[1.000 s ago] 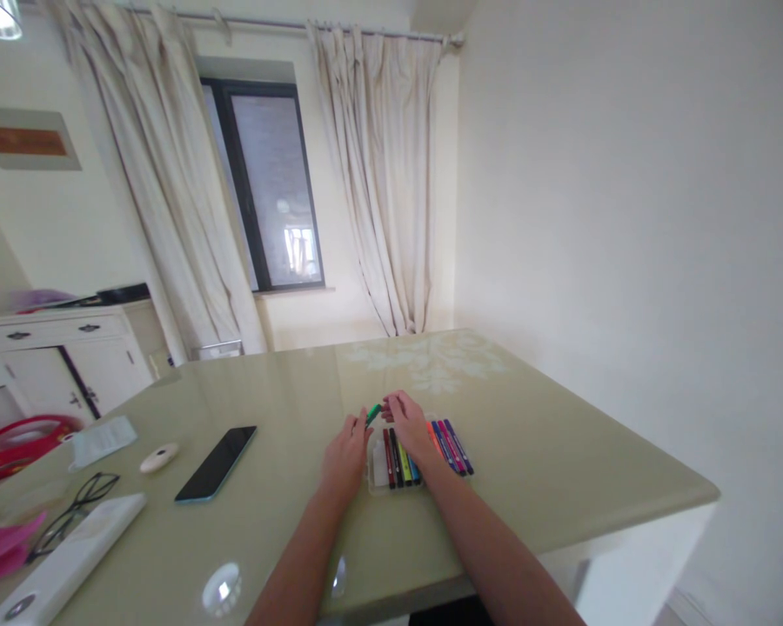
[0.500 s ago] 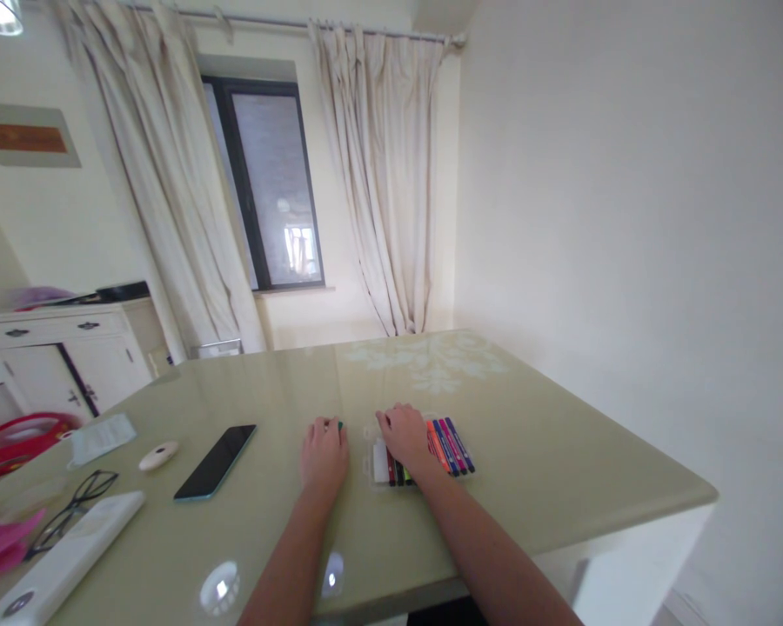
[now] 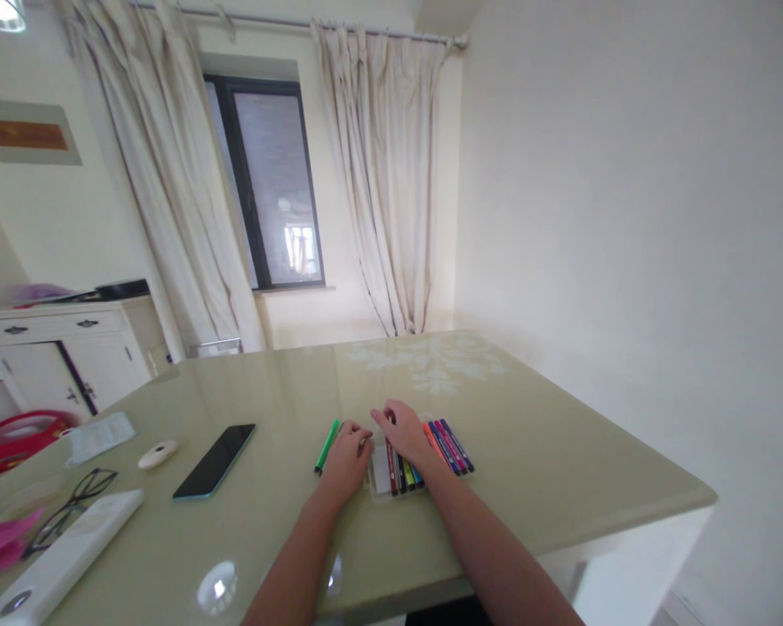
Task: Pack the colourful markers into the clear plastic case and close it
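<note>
A clear plastic case (image 3: 383, 497) on the table holds a row of coloured markers (image 3: 453, 445), with a pale strip at its left end. My right hand (image 3: 404, 432) lies over the case with its fingers curled together at the upper end of a dark red marker (image 3: 391, 469). Beside the case's left edge is my left hand (image 3: 347, 459), its fingers bent inward. A small dark bit shows at its fingertips, too little to name. To the left of this hand, a green marker (image 3: 327, 445) rests loose on the tabletop.
On the table (image 3: 561, 452) to the left lie a phone (image 3: 215, 462), a pale oval object (image 3: 157, 454), eyeglasses (image 3: 71, 504), a long white device (image 3: 71, 556) and a face mask (image 3: 102, 436). A wall (image 3: 626, 217) borders the right side.
My left hand has left the green marker on the table and moved right, to the case's edge. The case has shifted slightly towards me. My right hand stays over the markers.
</note>
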A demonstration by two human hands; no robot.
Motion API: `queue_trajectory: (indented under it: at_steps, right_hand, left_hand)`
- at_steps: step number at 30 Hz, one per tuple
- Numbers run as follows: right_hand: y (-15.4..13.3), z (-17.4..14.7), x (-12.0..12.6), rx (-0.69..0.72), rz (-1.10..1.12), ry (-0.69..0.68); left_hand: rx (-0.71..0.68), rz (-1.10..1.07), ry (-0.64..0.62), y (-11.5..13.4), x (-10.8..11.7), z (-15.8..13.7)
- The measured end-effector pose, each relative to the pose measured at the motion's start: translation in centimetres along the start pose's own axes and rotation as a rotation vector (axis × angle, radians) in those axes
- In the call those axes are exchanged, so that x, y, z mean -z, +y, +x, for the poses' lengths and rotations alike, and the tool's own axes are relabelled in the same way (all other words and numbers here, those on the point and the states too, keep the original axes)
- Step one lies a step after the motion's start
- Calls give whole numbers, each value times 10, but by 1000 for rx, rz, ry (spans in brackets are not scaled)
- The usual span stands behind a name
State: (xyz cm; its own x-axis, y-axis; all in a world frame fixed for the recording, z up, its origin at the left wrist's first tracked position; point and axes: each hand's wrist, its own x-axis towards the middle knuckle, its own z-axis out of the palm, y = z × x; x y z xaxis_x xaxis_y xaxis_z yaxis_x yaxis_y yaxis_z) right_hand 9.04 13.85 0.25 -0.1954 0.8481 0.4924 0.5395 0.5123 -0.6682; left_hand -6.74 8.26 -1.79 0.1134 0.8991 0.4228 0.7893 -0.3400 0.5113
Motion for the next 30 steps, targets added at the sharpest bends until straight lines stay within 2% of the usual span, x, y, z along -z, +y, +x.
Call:
queue_trajectory:
  at_steps: [4, 8, 10, 14, 16, 19, 22, 24, 26, 28, 30]
  right_hand:
    - [0, 0, 4, 34, 235, -7]
    - [-3, -1, 4, 22, 261, -133]
    - [-2, 1, 5, -30, 271, -80]
    - [3, 4, 8, -186, 372, 152]
    - [4, 4, 9, -223, 459, 146]
    - [1, 1, 7, -131, 511, 28]
    - [-3, 0, 3, -19, 533, -38]
    - [-4, 2, 3, -52, 613, -41]
    - [-3, 3, 7, -127, 636, 41]
    - [0, 4, 14, -156, 480, 141]
    - [4, 2, 22, -144, 203, 146]
  left_hand:
    - [29, -19, 6, 0, -2, 0]
    - [26, -36, 12, 0, -1, 1]
    - [9, -17, 42, 3, 1, 2]
    - [-20, 22, 153, 15, 9, 1]
    - [-56, -9, 175, 22, 13, -1]
    - [-121, 25, 137, 31, 14, -3]
    - [-138, 195, 72, 34, 11, -2]
    - [-96, 302, 49, 31, 12, -1]
    - [15, 393, 71, 24, 15, 1]
    - [182, 477, 116, 15, 22, 1]
    - [346, 543, 130, 6, 30, -2]
